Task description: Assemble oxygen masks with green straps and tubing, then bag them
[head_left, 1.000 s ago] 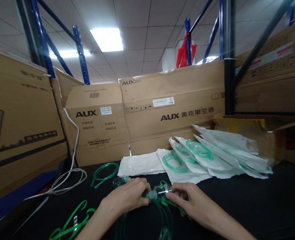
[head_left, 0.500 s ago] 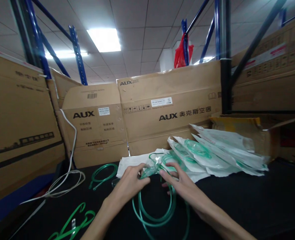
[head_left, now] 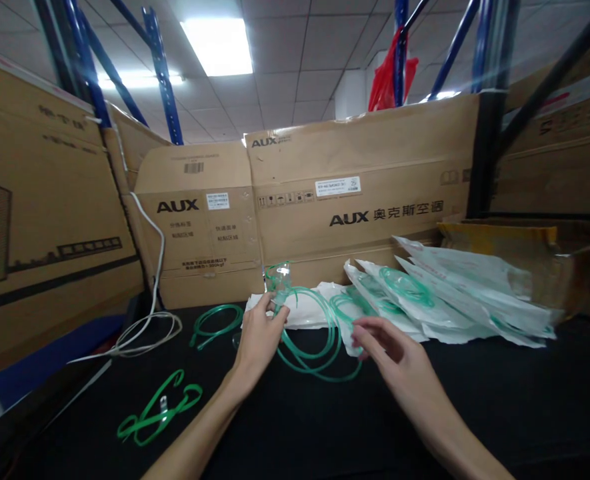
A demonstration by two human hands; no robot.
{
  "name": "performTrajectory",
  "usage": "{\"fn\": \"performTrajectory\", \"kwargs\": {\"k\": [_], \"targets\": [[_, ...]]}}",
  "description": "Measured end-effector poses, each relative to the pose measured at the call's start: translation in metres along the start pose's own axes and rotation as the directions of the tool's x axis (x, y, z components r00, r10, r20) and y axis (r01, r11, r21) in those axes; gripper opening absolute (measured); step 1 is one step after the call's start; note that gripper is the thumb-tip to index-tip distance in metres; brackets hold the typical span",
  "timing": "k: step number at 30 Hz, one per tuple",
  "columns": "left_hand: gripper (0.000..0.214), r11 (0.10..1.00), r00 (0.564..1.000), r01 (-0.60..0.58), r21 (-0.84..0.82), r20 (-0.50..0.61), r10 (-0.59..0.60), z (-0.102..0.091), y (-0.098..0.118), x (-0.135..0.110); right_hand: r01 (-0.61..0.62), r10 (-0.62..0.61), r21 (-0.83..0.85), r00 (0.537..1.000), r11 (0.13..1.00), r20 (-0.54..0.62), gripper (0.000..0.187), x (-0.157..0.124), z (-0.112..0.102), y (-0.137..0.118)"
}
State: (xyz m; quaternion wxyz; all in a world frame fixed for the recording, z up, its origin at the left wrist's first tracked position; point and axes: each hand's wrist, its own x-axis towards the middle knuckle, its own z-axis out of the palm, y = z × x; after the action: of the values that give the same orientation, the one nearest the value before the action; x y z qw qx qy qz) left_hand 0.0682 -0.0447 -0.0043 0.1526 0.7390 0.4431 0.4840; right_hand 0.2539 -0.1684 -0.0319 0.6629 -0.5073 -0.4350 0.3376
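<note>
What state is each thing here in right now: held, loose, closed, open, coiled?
Left hand, closed on the green tube coil.
Right hand, open, fingertips at the coil.
Pouches, closed, tubing inside, overlapping in a pile.
Green strap, loose, flat on the black table.
White cable, coiled, lying untouched.

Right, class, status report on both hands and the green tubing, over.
Left hand gripping green tubing coil just below its clear end piece. Right hand open beside coil. Sealed packets lie just behind.
</note>
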Motion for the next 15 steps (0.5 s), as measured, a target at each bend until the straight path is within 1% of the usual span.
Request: {"fn": "performTrajectory", "kwargs": {"k": [1,2,3,4,5,6,7,8,9,10,12,13,15], "targets": [[0.012,1.000,1.000,0.004,-0.015,-0.010,-0.004,0.000,0.000,0.000,-0.110,0.106,0.035,0.988,0.993,0.111,0.056,-0.007,0.000,0.001],[0.012,0.999,1.000,0.006,-0.033,-0.021,-0.007,0.001,0.001,-0.001,-0.269,0.243,0.089,0.942,0.959,0.230,0.057,-0.014,0.002,0.003],[0.013,0.998,0.999,0.010,-0.054,-0.033,-0.011,0.001,0.001,-0.001,-0.422,0.361,0.147,0.876,0.895,0.320,0.060,-0.021,0.005,0.005],[0.014,0.997,0.999,0.014,-0.077,-0.048,-0.018,0.002,0.001,-0.002,-0.548,0.447,0.210,0.808,0.810,0.383,0.062,-0.027,0.010,0.007],[0.016,0.995,0.998,0.020,-0.099,-0.065,-0.026,0.002,0.001,-0.003,-0.632,0.505,0.282,0.759,0.722,0.410,0.066,-0.031,0.016,0.009],[0.017,0.992,0.996,0.025,-0.121,-0.084,-0.036,0.003,0.001,-0.003,-0.666,0.531,0.364,0.742,0.651,0.408,0.069,-0.033,0.022,0.010],[0.019,0.990,0.994,0.029,-0.141,-0.102,-0.044,0.003,0.000,-0.004,-0.659,0.532,0.452,0.752,0.601,0.389,0.072,-0.033,0.027,0.010],[0.020,0.987,0.992,0.031,-0.158,-0.118,-0.050,0.003,0.000,-0.005,-0.624,0.519,0.531,0.778,0.573,0.354,0.073,-0.031,0.032,0.010],[0.021,0.984,0.990,0.031,-0.173,-0.129,-0.054,0.002,-0.001,-0.005,-0.577,0.500,0.592,0.808,0.563,0.312,0.073,-0.028,0.036,0.009],[0.022,0.982,0.990,0.028,-0.186,-0.133,-0.053,0.002,-0.001,-0.005,-0.524,0.477,0.636,0.838,0.566,0.266,0.071,-0.025,0.039,0.008],[0.021,0.980,0.991,0.016,-0.199,-0.124,-0.042,0.000,-0.001,-0.006,-0.429,0.425,0.674,0.886,0.601,0.184,0.065,-0.018,0.041,0.006],[0.021,0.980,0.993,0.008,-0.200,-0.112,-0.031,0.000,-0.001,-0.006,-0.386,0.398,0.676,0.905,0.627,0.148,0.063,-0.015,0.041,0.004],[0.019,0.981,0.997,-0.013,-0.192,-0.076,-0.002,-0.002,0.001,-0.007,-0.330,0.357,0.657,0.929,0.678,0.098,0.063,-0.010,0.039,0.002]]}}
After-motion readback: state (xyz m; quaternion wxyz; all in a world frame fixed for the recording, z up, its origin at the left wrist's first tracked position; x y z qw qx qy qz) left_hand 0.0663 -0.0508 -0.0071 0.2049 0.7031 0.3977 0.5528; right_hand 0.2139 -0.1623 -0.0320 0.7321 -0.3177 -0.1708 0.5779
